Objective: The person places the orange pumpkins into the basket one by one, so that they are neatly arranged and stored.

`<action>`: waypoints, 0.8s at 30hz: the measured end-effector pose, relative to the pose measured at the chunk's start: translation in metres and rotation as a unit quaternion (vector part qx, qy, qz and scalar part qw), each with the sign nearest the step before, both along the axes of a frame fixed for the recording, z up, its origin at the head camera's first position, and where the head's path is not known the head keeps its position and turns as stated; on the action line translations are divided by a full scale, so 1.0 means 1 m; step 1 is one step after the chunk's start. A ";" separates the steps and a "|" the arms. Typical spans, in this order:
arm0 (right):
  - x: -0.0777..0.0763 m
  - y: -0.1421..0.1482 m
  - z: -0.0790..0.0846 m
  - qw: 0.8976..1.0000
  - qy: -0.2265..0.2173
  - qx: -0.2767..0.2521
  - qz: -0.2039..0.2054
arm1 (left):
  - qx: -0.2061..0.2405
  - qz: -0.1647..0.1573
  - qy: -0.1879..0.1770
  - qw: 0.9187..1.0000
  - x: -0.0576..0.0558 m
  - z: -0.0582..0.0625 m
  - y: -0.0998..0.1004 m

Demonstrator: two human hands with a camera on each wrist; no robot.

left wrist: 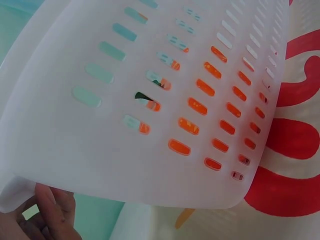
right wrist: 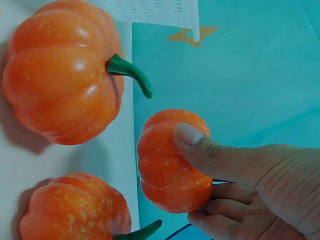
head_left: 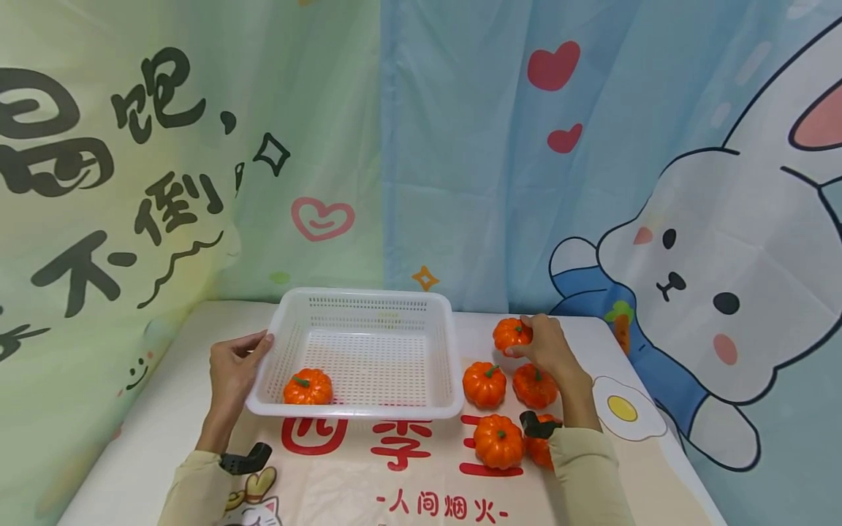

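Orange mini pumpkin (head_left: pixel 511 336) at far right of table, close to the far edge, in right hand (head_left: pixel 550 349): thumb on one side, fingers on the other, narrow grip around it. Can't tell if its underside touches the table. Four more on the table, just nearer: a left pumpkin (head_left: pixel 484 386) and a right pumpkin (head_left: pixel 534 386) in one row, then a near-left pumpkin (head_left: pixel 498 443) and a near-right pumpkin (head_left: pixel 539 454), the last partly hidden by the right wrist's black strap mount (head_left: pixel 539 426). Gaps among these narrow; left one sits right by the basket's right wall, little room there. White perforated basket (head_left: pixel 355 410) at centre-left, far rim near the table's far edge. Left hand (head_left: pixel 232 369) pinches its left rim. One basket pumpkin (head_left: pixel 308 387) inside, near-left corner; slotted floor shows right of and beyond it. Tablecloth (head_left: pixel 145 446) runs out wide to the left edge; a strip lies right of the pumpkins. Printed curtain (head_left: pixel 454 146) stands behind the far edge.
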State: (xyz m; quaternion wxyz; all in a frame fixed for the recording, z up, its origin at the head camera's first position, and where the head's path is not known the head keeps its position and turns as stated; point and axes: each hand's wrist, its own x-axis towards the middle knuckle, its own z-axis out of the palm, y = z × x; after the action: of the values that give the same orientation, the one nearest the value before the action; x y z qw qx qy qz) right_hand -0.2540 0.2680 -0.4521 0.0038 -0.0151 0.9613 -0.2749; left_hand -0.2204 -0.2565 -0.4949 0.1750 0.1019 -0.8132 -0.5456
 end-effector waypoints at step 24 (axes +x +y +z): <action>0.008 -0.009 0.019 0.999 0.021 -0.005 0.028 | 0.002 0.002 -0.004 1.000 0.000 0.000 0.001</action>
State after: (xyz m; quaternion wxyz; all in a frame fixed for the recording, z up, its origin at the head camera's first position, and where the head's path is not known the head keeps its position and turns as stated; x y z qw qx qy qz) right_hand -0.2460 0.2587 -0.4332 -0.0089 -0.0478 0.9589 -0.2795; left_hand -0.2203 -0.2559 -0.4950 0.1727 0.1064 -0.8127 -0.5462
